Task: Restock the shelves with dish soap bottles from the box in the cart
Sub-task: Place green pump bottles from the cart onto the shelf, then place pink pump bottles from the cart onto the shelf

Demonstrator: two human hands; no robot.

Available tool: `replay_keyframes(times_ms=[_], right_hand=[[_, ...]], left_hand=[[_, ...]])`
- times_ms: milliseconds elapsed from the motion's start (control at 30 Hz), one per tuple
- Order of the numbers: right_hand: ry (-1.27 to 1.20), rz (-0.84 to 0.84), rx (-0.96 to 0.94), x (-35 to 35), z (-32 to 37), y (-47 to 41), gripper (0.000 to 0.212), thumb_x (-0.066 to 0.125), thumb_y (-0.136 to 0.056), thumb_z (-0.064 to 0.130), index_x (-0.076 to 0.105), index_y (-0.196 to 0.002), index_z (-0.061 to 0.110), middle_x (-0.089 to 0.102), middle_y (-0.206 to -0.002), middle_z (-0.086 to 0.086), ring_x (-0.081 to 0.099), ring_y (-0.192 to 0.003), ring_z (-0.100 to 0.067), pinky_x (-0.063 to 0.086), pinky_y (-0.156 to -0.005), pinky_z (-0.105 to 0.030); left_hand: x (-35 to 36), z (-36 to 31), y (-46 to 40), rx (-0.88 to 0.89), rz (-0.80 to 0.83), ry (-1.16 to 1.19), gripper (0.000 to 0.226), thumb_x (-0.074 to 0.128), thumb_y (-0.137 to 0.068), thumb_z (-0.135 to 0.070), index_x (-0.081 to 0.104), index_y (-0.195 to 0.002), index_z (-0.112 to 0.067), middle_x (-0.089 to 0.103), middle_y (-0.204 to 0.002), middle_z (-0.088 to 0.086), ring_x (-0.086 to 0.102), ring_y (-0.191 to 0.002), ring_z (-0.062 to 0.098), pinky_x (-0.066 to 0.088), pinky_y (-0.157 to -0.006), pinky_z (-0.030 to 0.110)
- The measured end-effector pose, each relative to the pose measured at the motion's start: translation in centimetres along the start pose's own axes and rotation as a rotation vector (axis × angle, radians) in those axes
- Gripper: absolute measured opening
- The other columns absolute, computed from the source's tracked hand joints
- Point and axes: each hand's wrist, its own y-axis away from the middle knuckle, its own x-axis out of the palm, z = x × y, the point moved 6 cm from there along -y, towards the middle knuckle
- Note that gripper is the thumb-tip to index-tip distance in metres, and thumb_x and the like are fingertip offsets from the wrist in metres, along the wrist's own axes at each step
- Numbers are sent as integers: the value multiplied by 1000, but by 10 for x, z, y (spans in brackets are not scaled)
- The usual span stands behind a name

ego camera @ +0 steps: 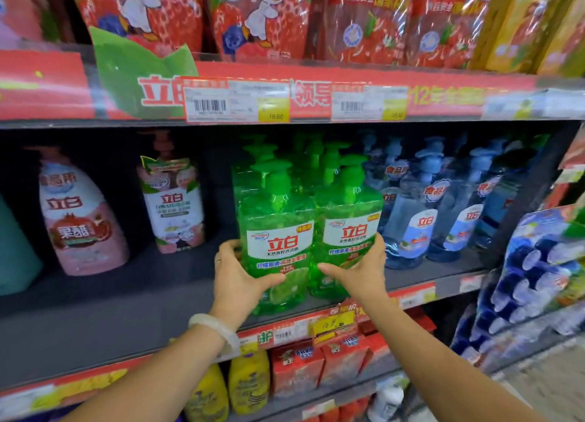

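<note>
Two green dish soap pump bottles stand side by side at the front edge of the dark middle shelf [126, 298]. My left hand [235, 274] grips the lower left side of the left green bottle [277, 231]. My right hand [361, 271] wraps the lower right side of the right green bottle [348, 228]. More green bottles [262, 155] stand in rows behind them. The box and the cart are out of view.
Blue pump bottles [408, 219] crowd the shelf right of the green ones. Two pink pouches [79, 219] sit to the left with bare shelf around them. Red refill packs [259, 13] fill the shelf above; yellow bottles [247, 380] and red boxes sit below.
</note>
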Motion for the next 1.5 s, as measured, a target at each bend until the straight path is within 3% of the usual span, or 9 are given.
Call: replay_keyframes(times_ms=[500,567,700,933,1067,1167,1267,1333,1500], right_hand=[[96,109,65,-11,4,13,128,89,-59,31,1,-149,8,19,-152,-17,17,-141,-32,22,-114,-47],[203,94,98,-17,-3,25,113,86,-64,32,14,-146,3,27,-147,-19,25,-137,-34,27,-111,-44],[363,243,-50,-1,-10,60,57,76,-76,27,51,-123,8,49,-122,-12,50,-114,-26,41,-97,-32],[553,606,-488,95,44,142,55,69,-82,25,45,-131,16,42,-133,-3,42,-123,-24,36,-101,-30],[648,744,-702,158,85,208,55,65,-80,26,42,-130,18,41,-134,-3,43,-121,-26,33,-100,-29],[648,841,-815,209,125,276,60,67,-79,29,40,-132,16,40,-134,-4,41,-124,-26,33,-102,-30],[596,954,-944,263,168,369,65,67,-80,31,38,-135,16,38,-138,-4,38,-127,-26,32,-106,-31],[566,1029,-1010,296,195,443,63,66,-82,32,37,-136,14,37,-138,-5,38,-127,-28,34,-104,-32],[493,1168,-1234,360,258,634,60,65,-82,35,39,-131,14,41,-133,-7,41,-125,-28,37,-100,-34]], left_hand=[[7,-10,14,-18,27,-87,96,88,-60,-15,30,-136,-10,41,-131,8,45,-116,16,39,-104,33],[7,-2,22,-40,29,-157,100,88,-61,-18,27,-140,-8,40,-134,11,41,-125,22,36,-109,37],[-4,22,53,-46,53,-423,86,76,-76,-24,26,-144,-7,35,-142,12,30,-135,25,26,-111,31],[-61,45,94,69,235,-908,69,58,-85,-25,25,-146,-16,18,-154,8,23,-139,26,19,-115,30],[-140,62,128,-26,219,-1050,63,61,-77,-28,44,-134,-10,39,-141,17,41,-129,32,33,-108,37],[-225,83,160,-77,109,-1113,66,73,-41,-42,68,-98,-9,65,-102,16,68,-88,34,56,-77,37],[-320,116,214,-298,73,-1150,68,68,-76,-30,41,-135,-10,41,-139,15,42,-128,32,34,-106,38],[-389,135,255,-380,-37,-1148,62,57,-85,-30,32,-139,-13,35,-141,12,34,-130,29,28,-107,37],[-552,164,356,-594,-146,-1175,71,67,-80,-34,33,-139,-14,38,-136,10,40,-125,31,34,-103,39]])
